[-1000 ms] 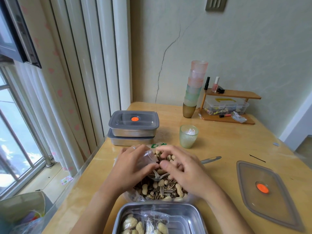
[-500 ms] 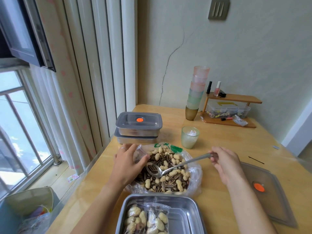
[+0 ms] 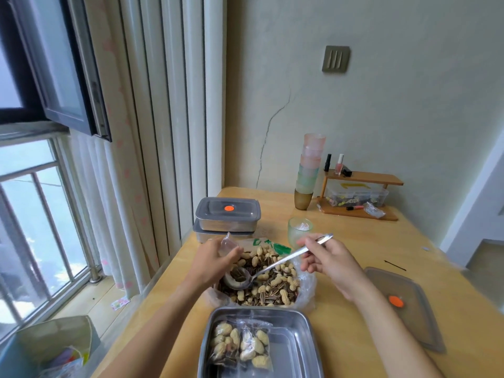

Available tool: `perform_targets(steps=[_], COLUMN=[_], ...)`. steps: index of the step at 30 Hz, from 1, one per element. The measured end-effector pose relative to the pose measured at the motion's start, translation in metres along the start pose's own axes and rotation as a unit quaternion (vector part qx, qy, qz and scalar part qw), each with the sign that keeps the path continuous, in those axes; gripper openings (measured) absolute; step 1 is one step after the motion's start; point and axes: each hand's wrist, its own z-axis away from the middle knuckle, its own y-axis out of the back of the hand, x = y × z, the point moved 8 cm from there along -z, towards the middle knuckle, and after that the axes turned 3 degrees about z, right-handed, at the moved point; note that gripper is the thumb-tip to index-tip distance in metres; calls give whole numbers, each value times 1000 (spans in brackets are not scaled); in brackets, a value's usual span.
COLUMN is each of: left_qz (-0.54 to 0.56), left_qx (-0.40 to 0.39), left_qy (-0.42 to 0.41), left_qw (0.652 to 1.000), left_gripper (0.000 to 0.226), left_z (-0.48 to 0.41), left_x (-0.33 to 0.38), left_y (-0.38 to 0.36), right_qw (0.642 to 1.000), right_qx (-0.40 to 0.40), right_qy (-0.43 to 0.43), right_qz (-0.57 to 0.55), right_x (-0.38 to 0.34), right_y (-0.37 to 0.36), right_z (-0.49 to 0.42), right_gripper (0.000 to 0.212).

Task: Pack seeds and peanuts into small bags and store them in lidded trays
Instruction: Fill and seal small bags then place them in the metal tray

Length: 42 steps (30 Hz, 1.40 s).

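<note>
Left hand point(image 3: 210, 261) fingers pinch bag point(image 3: 227, 244) over mix point(image 3: 272, 291), mid bench point(image 3: 354, 241). Right hand point(image 3: 331, 261) fingers clamp loaded spoon point(image 3: 283, 259). Keep bowl level, hold bag mouth wide, tip slowly inside.

- Pale green wall point(image 3: 381, 105) with a thin crack point(image 3: 268, 148) and a grey switch plate point(image 3: 335, 59).
- Barred window point(image 3: 32, 214) at left, daylight coming through; dark-framed sash point(image 3: 54, 64) swung open.
- White pleated curtain point(image 3: 152, 105) beside it.
- Wooden counter point(image 3: 354, 241) set in the corner.
</note>
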Motion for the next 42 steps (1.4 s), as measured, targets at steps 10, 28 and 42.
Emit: perform_targets(steps=[10,28,42], left_qz=[58,-119,-282], left_qx=[-27,-33,-77], left_qy=[-17,-38,-92], left_qw=[998,992,952], left_gripper=[29,49,50], left_z=[7,19,20], left_x=[35,21,30], left_y=[21,14,-9], right_qw=[992,986,975], right_qx=[23,144,207], right_qy=[70,41,55], right_qz=[105,71,53], right_x=[-49,4,-31], right_y=[-1,9,37], right_z=[-7,13,15], right_gripper=[30,24,31])
